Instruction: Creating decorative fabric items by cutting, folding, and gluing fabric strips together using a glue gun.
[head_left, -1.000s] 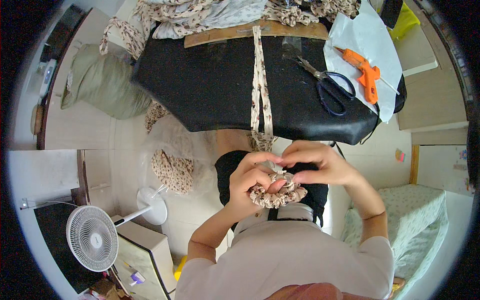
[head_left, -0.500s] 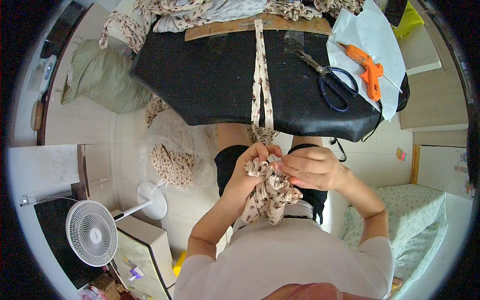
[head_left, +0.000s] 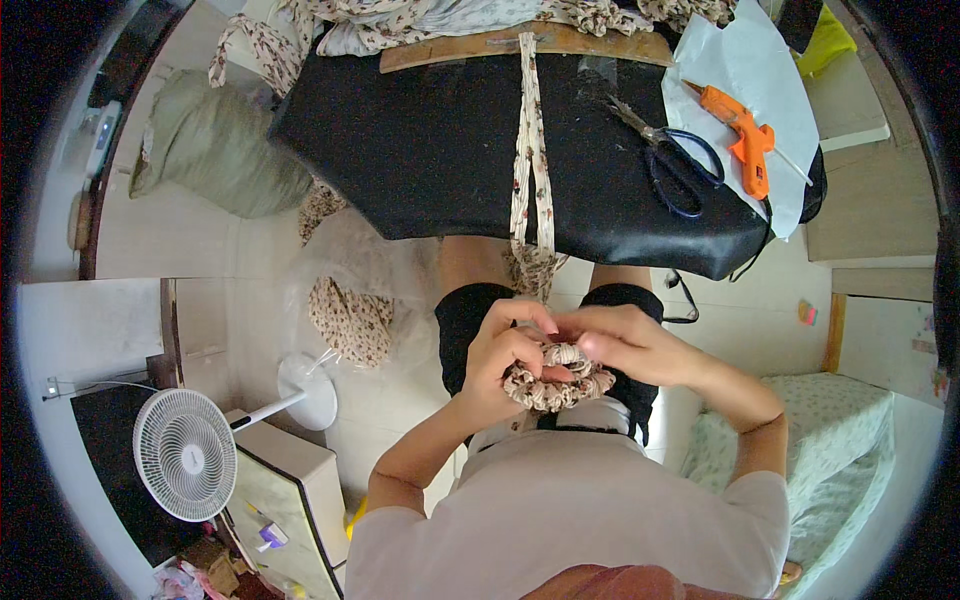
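Observation:
Above my lap, both hands hold a scrunchie (head_left: 542, 399), a bunched ring of cream fabric with a small brown floral print. My left hand (head_left: 492, 368) is curled around its left side, thumb and fingers bent in toward the ring's opening. From the right, my right hand (head_left: 638, 345) pinches its upper edge, thumb on the gathers and the other fingertips partly hidden behind. Ahead of my hands, a long folded strip (head_left: 530, 100) of similar fabric lies across the black work surface (head_left: 420, 150) and hangs over its near edge.
Dark-handled scissors (head_left: 655, 138) and an orange glue gun (head_left: 745, 130) lie at the right of the surface, the gun on a white sheet (head_left: 700, 60). A curved wooden strip (head_left: 450, 52) runs along the back. On the left floor stand a fan (head_left: 185, 455) and a plastic bag (head_left: 385, 240) of printed fabric.
The loose, hanging bunch of fabric is now held up as a rounded ring. My left fingers have curled farther around it, and my right hand has shifted slightly down and inward.

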